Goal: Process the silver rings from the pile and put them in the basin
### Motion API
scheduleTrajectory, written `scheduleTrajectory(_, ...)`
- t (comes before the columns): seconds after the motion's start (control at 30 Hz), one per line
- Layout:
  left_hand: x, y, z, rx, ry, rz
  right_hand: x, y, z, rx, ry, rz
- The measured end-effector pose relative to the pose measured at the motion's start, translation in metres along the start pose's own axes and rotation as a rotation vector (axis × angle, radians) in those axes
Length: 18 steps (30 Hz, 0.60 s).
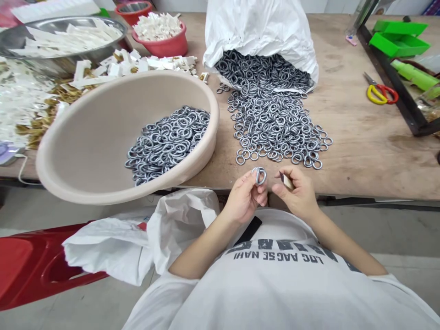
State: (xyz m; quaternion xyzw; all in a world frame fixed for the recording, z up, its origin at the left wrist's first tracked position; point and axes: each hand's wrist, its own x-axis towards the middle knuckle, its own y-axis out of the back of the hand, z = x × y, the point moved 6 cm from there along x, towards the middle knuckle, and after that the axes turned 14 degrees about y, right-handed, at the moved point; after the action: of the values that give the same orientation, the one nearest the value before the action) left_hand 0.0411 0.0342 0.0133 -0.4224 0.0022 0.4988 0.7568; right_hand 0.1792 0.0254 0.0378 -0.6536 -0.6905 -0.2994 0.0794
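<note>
Inside the left hand (244,198), a grey metal ring (259,176), tilted

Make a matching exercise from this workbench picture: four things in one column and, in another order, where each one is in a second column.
Things:
1. Scissors with red and yellow handles
2. Beige plastic basin
3. Spilled pile of metal rings
4. Red plastic tub

Places:
A. Holding white pieces, at the far edge of the table
B. Spreading from a white sack across the table
C. Lying on the right part of the wooden table
D. Holding a heap of rings, at the table's near edge

Pairs: 1-C, 2-D, 3-B, 4-A
</note>
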Motion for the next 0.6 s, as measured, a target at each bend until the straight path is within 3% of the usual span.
scheduleTrajectory(0.23, 0.0, -0.005, -0.009, -0.031, -0.005, 0.016, 0.007, -0.01, -0.012, 0.009, 0.078, -0.014)
scheduleTrajectory(0.47, -0.003, -0.006, -0.014, -0.042, 0.081, -0.008, 0.007, -0.006, -0.004, 0.049, 0.043, 0.0)
scheduleTrajectory(0.6, -0.002, -0.006, -0.015, -0.049, 0.057, 0.005, 0.006, -0.007, -0.007, -0.034, 0.123, -0.003)
